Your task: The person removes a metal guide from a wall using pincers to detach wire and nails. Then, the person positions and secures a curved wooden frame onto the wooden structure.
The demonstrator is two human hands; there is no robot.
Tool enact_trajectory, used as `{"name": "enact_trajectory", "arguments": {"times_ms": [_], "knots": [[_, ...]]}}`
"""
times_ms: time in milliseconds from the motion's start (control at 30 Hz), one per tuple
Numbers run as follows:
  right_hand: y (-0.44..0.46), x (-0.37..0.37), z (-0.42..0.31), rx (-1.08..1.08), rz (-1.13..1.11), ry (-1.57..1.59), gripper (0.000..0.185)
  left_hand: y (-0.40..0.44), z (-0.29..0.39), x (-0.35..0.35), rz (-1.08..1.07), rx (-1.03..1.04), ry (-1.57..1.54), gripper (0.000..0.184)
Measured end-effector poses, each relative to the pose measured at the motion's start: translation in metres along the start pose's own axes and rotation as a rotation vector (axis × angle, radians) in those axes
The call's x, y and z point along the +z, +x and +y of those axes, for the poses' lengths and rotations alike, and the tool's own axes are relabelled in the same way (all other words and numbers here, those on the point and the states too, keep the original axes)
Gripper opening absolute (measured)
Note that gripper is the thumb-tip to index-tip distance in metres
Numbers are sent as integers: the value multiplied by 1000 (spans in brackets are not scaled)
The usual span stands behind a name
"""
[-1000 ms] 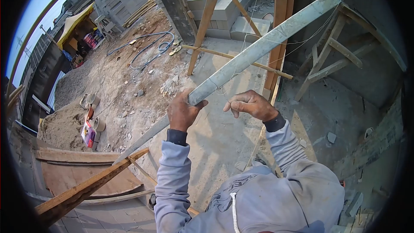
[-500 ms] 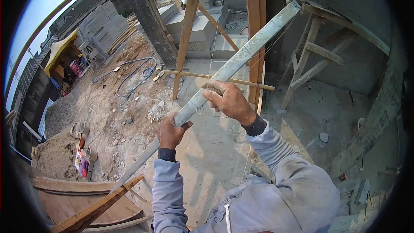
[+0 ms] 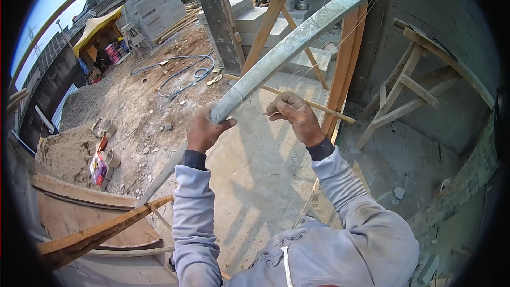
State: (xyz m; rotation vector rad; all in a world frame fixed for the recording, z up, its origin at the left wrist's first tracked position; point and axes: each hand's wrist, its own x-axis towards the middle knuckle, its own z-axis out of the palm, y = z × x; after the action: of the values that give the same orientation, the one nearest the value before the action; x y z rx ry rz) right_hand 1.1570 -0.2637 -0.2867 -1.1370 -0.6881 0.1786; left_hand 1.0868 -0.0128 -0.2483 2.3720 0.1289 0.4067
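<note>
A long, grey metal bar (image 3: 297, 42), smeared with dried mortar, slants from the lower left to the upper right in front of me. My left hand (image 3: 206, 129) grips it around its lower middle. Just right of the bar, my right hand (image 3: 295, 116) is apart from it, with thumb and fingertips pinched on a thin string. Turns of this string (image 3: 240, 95) are wrapped around the bar above my left hand. Fine strands also run along the bar's underside from its far end.
Timber posts (image 3: 348, 58) and a slanting brace (image 3: 271, 21) stand ahead. A wooden trestle (image 3: 409, 82) is at right. Wooden boards (image 3: 106, 228) lie lower left, near buckets (image 3: 112, 158) and a sand heap (image 3: 66, 159). A blue hose (image 3: 183, 79) curls on the dirt.
My right hand has come off the bar and moved right and slightly down, pinching the string. My left hand still holds the bar, which appears higher in view as the camera shifted.
</note>
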Motion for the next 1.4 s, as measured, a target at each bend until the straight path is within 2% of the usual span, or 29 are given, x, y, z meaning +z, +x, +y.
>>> {"name": "enact_trajectory", "arguments": {"times_ms": [133,233,333,367,467,567,667,767,900,1000,1100,1300,1400], "knots": [[12,14,6,1,-69,79,29,-13,16,-11,17,18,47,59],[18,17,5,34,-270,268,36,-15,9,-19,50,84,16,55],[24,15,-1,34,-492,309,39,-17,6,-29,50,47,15,59],[26,14,-5,42,-501,257,37,-20,9,-31,58,40,26,59],[33,21,-11,-13,-428,-64,36,-25,17,-33,83,32,45,57],[26,37,-17,-251,-297,-366,31,-25,9,-29,117,45,41,54],[19,39,-10,-259,-194,-191,30,-26,4,-31,127,20,35,54],[27,33,9,-191,-272,-68,27,-27,8,-35,120,4,42,53],[26,51,16,-359,-199,-258,22,-25,8,-34,158,13,64,52],[23,62,13,-378,-74,-282,22,-25,5,-35,157,7,57,51],[25,63,14,-523,89,-441,22,-28,9,-32,182,25,75,50],[31,69,14,-169,314,18,24,-29,10,-27,144,2,72,49],[42,57,6,34,304,57,28,-31,11,-24,113,31,43,50]]}}
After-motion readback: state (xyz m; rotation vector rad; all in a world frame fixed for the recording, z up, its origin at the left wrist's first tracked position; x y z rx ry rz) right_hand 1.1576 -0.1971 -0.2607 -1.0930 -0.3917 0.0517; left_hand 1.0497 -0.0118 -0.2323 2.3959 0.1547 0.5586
